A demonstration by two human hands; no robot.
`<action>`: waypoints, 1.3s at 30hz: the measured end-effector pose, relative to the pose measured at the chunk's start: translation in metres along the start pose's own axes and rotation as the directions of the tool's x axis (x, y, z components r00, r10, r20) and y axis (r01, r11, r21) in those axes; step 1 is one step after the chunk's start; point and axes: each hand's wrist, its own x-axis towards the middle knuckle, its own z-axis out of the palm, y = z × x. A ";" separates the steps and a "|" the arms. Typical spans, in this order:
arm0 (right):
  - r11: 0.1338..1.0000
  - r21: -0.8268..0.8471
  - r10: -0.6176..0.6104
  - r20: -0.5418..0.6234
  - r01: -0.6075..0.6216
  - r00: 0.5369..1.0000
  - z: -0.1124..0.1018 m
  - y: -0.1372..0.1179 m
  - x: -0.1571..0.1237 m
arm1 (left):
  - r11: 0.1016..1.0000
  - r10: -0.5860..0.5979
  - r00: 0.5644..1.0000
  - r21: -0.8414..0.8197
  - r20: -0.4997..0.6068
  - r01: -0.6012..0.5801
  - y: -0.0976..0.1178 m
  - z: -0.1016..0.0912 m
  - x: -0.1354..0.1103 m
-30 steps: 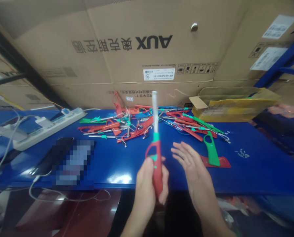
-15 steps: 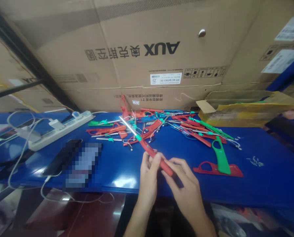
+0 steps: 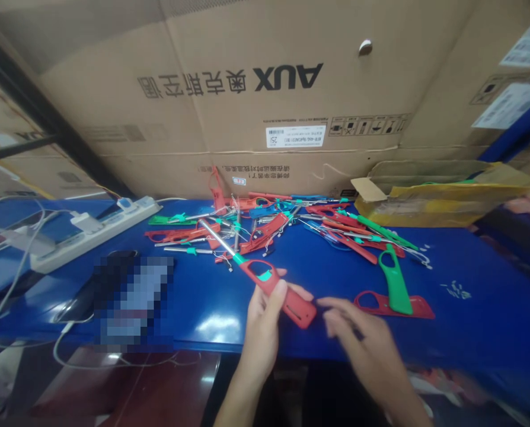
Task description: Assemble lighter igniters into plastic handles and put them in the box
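My left hand point(image 3: 267, 317) is closed around the handle of a red long-nosed lighter point(image 3: 298, 308). The lighter's metal tube points up and to the left, with a teal collar at its base and a teal trigger inside the loop. Its flat face, with a narrow slot near the end, is turned up. Just right of the handle end, my right hand point(image 3: 363, 335) is apart from the lighter; its fingers are partly bent and spread, with nothing seen in them. Farther right, a green handle shell point(image 3: 399, 284) lies across a red handle shell point(image 3: 422, 307).
Lighter parts in red, green and blue lie in a pile point(image 3: 265, 228) at the back of the blue table point(image 3: 203, 296). An open carton point(image 3: 429, 207) stands back right. To the left are a white power strip point(image 3: 100, 234), cables and a phone point(image 3: 134, 302). Cardboard point(image 3: 229, 35) rises behind.
My right hand has let go of the lighter and moved right. The lighter has turned in my left hand, so its broad face and trigger loop now show.
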 end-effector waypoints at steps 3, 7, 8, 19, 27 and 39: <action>0.977 -0.204 -0.035 -0.433 -0.060 0.901 -0.047 0.027 0.002 | 1.000 -0.011 1.000 0.014 -0.027 0.011 0.003 0.004 0.001; 0.806 -0.461 -0.086 -0.713 -0.373 0.695 -0.119 0.074 0.002 | 0.998 -0.039 0.999 0.037 -0.033 0.040 0.008 0.010 -0.002; 0.731 -0.544 -0.097 -0.680 -0.412 0.726 -0.134 0.084 0.004 | 0.998 -0.044 0.999 0.041 -0.032 0.045 0.009 0.012 -0.002; 0.584 -0.643 0.079 -0.563 -0.496 0.823 -0.172 0.113 0.020 | 0.993 -0.098 0.995 0.062 -0.029 0.100 0.008 0.014 0.000; 0.586 -0.678 0.017 -0.537 -0.444 0.843 -0.173 0.118 0.026 | 0.987 -0.131 0.991 0.102 0.023 0.128 0.007 0.013 0.002; 0.659 -0.696 -0.081 -0.443 -0.285 0.893 -0.176 0.124 0.037 | 0.989 -0.119 0.990 0.098 0.072 0.112 0.004 0.007 0.003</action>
